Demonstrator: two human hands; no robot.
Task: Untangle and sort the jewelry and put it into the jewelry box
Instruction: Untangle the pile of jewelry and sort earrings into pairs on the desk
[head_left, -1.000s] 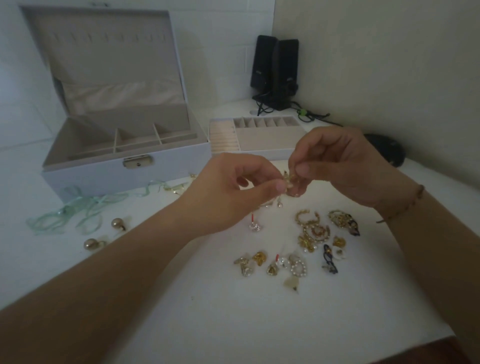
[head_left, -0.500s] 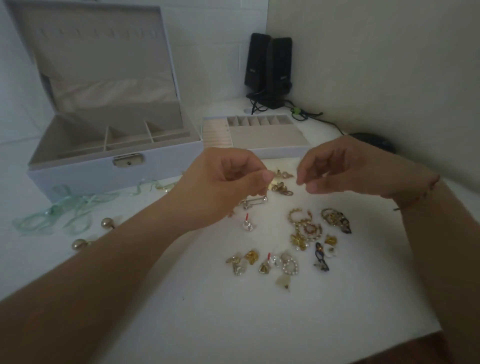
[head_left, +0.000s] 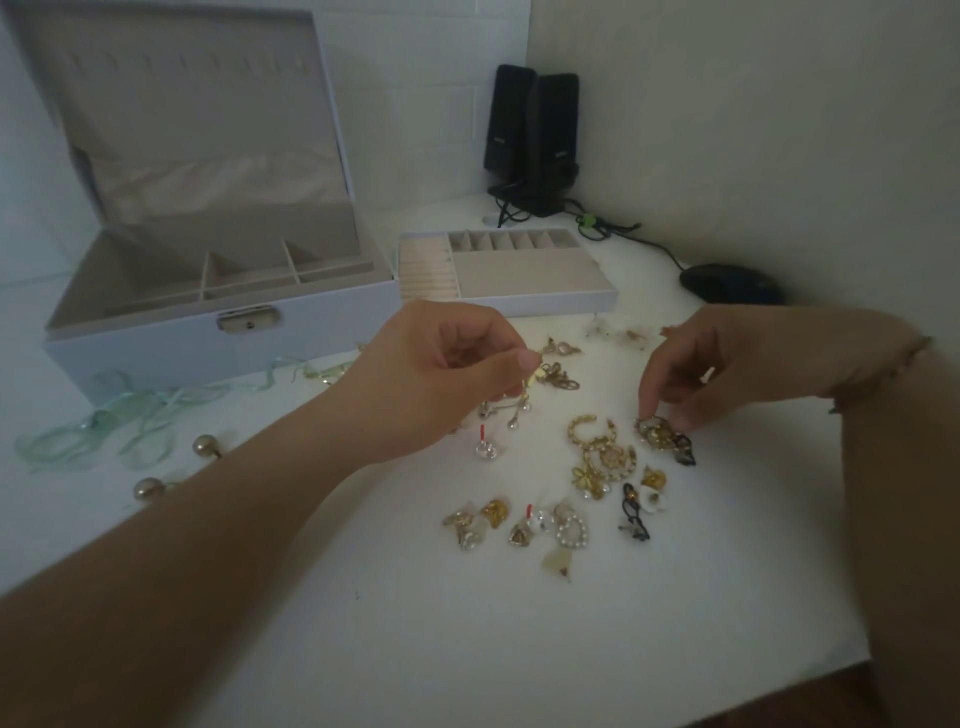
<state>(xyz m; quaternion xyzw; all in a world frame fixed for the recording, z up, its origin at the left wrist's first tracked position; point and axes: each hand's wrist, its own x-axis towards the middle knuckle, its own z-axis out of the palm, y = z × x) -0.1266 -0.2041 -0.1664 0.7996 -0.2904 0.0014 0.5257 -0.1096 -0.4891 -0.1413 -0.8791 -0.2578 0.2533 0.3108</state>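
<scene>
Several gold, pearl and black jewelry pieces lie scattered on the white table. My left hand hovers above them and pinches a small gold earring between thumb and fingers. My right hand reaches down to the table, its index fingertip and thumb pinching a gold and black earring. The open grey jewelry box stands at the back left with its lid up and its compartments showing nothing inside. Its removable tray sits beside it on the right.
A tangled green ribbon and two round pearl earrings lie at the left. More small pieces lie in front of the tray. Black speakers, cables and a dark mouse sit by the wall. The table edge runs along the bottom right.
My hands, joined on one gold piece a second ago, have parted. The left keeps a small earring; the right has dropped to the table onto the gold and black earring.
</scene>
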